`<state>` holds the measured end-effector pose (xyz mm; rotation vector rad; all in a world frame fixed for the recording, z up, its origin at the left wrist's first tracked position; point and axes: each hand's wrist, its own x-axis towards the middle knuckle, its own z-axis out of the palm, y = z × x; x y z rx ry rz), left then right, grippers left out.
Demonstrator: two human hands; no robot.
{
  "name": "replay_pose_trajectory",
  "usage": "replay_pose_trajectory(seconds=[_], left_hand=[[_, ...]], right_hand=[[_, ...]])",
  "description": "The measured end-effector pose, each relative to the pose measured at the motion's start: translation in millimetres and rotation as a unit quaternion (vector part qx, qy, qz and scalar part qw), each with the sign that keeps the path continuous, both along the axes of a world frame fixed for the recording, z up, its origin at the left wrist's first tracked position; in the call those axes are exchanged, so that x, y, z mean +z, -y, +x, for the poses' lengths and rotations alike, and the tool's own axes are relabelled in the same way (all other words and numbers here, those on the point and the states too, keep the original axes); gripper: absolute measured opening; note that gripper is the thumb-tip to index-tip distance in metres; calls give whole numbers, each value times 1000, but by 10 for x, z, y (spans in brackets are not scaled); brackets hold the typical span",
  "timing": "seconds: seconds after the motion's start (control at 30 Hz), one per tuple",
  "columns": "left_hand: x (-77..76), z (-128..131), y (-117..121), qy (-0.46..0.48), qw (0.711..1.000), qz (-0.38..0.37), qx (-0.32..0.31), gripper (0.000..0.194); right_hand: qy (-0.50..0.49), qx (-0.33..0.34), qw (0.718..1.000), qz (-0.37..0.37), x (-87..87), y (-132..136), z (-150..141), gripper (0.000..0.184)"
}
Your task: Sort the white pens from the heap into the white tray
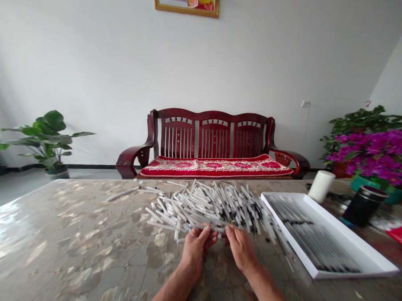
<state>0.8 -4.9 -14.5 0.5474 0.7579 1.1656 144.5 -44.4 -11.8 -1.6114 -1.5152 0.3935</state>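
Note:
My left hand is closed, thumb and fingers pinching one end of a slim, whitish pen. Its other end lies in the closed fingertips of my right hand, so it runs level between both hands. Just beyond them spreads a loose heap of translucent white pen pieces, some with black parts showing among them. Fine details of the held pen are too small to make out. To the right, a shallow white box holds rows of slim pens with dark ends.
A single pen lies left of the heap on the patterned tabletop. Beyond the box stand a white cylinder, a black cup and purple flowers. A red wooden bench is behind the table.

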Motion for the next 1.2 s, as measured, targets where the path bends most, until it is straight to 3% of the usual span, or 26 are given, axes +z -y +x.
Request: replay_pose_trajectory(seconds=[0.13, 0.3, 0.47, 0.63, 0.77, 0.93, 1.07, 1.2], left_hand=[[-3, -4, -11, -1, 1000, 0, -1, 29], [-2, 4, -11, -7, 1000, -1, 0, 30], [14, 10, -25, -3, 1000, -3, 3, 30], [10, 6, -48, -9, 1000, -1, 5, 30], [22, -10, -63, -9, 1000, 3, 11, 29], [16, -2, -49, -23, 999, 26, 5, 33], [41, -22, -60, -13, 998, 40, -48, 37], [112, -119, -110, 4, 991, -7, -135, 28]], right_hand=[[5, 4, 1000, 23, 0, -10, -6, 41], [12, -12, 1000, -1, -8, -25, 1, 53], [4, 9, 1000, 20, 9, -19, -13, 38], [0, -11, 1000, -5, 8, -42, -30, 51], [-4, 1, 1000, 25, 6, -47, -33, 38], [-117, 18, 993, -26, -33, -49, -58, 42], [-223, 22, 972, -72, -21, -47, -45, 40], [-270, 6, 962, -32, 25, -40, 34, 40]])
